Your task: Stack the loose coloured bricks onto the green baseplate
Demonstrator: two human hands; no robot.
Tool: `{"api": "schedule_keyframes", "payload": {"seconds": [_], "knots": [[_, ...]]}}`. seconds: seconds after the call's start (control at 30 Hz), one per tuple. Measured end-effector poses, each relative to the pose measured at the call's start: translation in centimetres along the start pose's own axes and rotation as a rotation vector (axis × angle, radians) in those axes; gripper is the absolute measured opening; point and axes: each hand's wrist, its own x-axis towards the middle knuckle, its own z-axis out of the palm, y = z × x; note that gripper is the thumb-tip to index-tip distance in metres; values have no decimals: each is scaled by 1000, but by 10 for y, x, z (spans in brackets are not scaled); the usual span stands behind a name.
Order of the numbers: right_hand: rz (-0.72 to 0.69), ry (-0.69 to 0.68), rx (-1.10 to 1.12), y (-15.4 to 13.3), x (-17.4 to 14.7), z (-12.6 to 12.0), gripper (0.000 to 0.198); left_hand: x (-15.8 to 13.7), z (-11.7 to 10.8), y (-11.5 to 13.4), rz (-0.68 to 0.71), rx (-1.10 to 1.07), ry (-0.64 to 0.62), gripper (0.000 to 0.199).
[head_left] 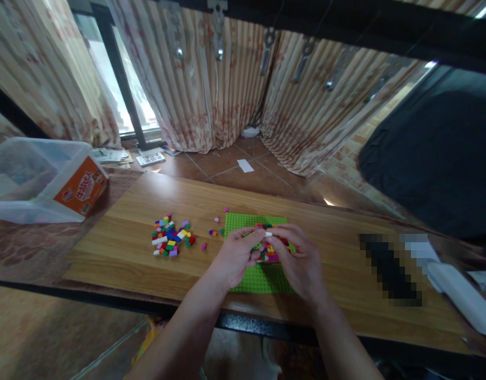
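A green studded baseplate lies on the table, bearing a build of many-coloured toy bricks that my hands partly cover. Over this build, a small white toy brick is pinched in the fingers of my right hand. From the other side my left hand reaches in, fingers curled, with its thumb tip at the same white brick. Bits of light green show by the left fingers; whether they are held or part of the build, I cannot tell.
Left of the baseplate is a pile of loose bricks, with several strays between. A clear plastic bin with an orange label stands at the far left. A pixelated dark object and a white object lie at the right.
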Motion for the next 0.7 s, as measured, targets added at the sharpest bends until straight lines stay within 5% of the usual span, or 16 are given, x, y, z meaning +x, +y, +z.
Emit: {"api": "schedule_keyframes", "payload": {"seconds": [0.33, 0.7], "knots": [[118, -40, 343, -5, 2, -5, 10, -5, 0, 2, -25, -13, -82, 33], [339, 203, 558, 5, 6, -12, 4, -1, -4, 5, -1, -80, 36, 28]]}}
